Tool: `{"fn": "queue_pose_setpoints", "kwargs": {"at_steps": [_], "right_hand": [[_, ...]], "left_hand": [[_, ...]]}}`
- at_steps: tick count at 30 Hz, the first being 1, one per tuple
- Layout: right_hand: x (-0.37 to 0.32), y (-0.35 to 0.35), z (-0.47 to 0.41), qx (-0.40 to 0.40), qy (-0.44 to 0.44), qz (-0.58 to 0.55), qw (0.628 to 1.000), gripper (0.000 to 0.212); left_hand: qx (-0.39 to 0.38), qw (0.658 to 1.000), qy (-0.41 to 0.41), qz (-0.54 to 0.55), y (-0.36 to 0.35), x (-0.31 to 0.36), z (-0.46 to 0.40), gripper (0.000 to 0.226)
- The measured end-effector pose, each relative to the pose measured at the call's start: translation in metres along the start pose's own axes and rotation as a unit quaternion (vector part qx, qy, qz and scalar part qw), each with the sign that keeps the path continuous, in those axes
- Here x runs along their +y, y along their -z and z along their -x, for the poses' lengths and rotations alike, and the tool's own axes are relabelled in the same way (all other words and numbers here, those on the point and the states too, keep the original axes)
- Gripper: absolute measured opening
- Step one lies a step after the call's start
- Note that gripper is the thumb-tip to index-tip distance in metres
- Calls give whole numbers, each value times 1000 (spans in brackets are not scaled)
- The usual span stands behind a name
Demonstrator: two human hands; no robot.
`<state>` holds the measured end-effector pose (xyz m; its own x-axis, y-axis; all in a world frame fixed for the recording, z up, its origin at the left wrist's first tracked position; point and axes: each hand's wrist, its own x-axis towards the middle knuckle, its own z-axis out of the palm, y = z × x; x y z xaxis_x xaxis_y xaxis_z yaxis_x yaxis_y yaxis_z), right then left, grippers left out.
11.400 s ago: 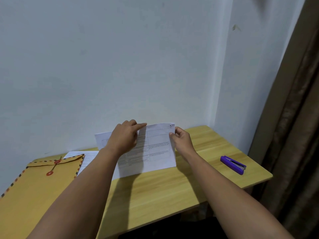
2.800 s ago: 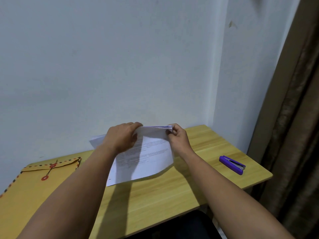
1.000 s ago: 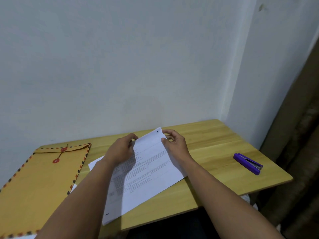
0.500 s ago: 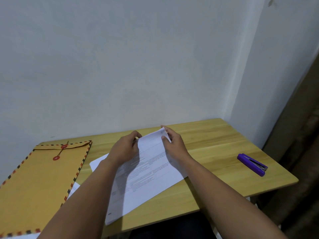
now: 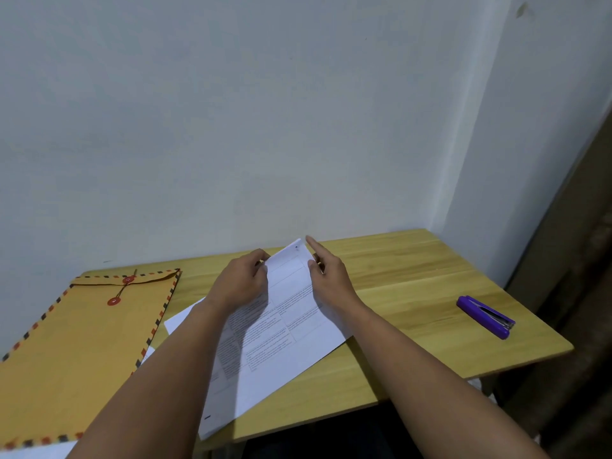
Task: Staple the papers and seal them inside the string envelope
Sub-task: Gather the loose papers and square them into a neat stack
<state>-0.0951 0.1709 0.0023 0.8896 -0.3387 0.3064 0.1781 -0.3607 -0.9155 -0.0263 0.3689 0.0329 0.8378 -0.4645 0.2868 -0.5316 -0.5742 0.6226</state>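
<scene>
A home corner: small wooden desk (image 5: 414, 293) against plain walls (image 5: 231, 127), curtain (image 5: 583, 260).

Single view, head-worn wide-angle camera. Looks forward and down from above the near edge of a wooden table (image 5: 397, 293), facing the white wall (image 5: 265, 127) and room corner behind it. Both forearms enter from the bottom, close to the lens.

The envelope (image 5: 79, 352) runs off the left edge, print on the papers (image 5: 278, 339) unreadable.
</scene>
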Motion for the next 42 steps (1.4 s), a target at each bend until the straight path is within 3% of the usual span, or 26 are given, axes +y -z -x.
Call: {"fn": "queue_pose_setpoints", "kwargs": {"at_steps": [6,12,16,22,26,31,34,36,39,42], "right_hand": [[-5,11,0,-49,23,23,998,47],[-37,-4,7,-35,-13,-65,997,49],[-76,-13,9,-122,12,-24,992,41],[-131,-55,18,-113,48,-68,990,36],[-155,-91,27,-152,51,-60,985,36],[-157,-136,30,-132,19,-51,990,26],[-143,-156,26,-106,-62,-9,992,29],[-130,-169,28,-160,-143,56,975,26],[-114,-186,46,-323,-205,219,898,19],[-112,-201,61,-404,-166,340,833,48]], "left_hand": [[54,998,-5,-7,25,6,1,17],[83,995,-13,-57,67,16,15,16],[145,984,-9,-101,115,20,33,16],[161,974,30,-157,194,17,73,17],[198,962,47,-184,237,4,98,16],[232,954,78,-175,266,-31,125,15],[264,947,104,-149,272,-55,138,18],[283,943,120,-131,273,-71,145,19],[280,942,140,-120,274,-95,158,19],[275,941,164,-112,273,-116,171,18]]}}
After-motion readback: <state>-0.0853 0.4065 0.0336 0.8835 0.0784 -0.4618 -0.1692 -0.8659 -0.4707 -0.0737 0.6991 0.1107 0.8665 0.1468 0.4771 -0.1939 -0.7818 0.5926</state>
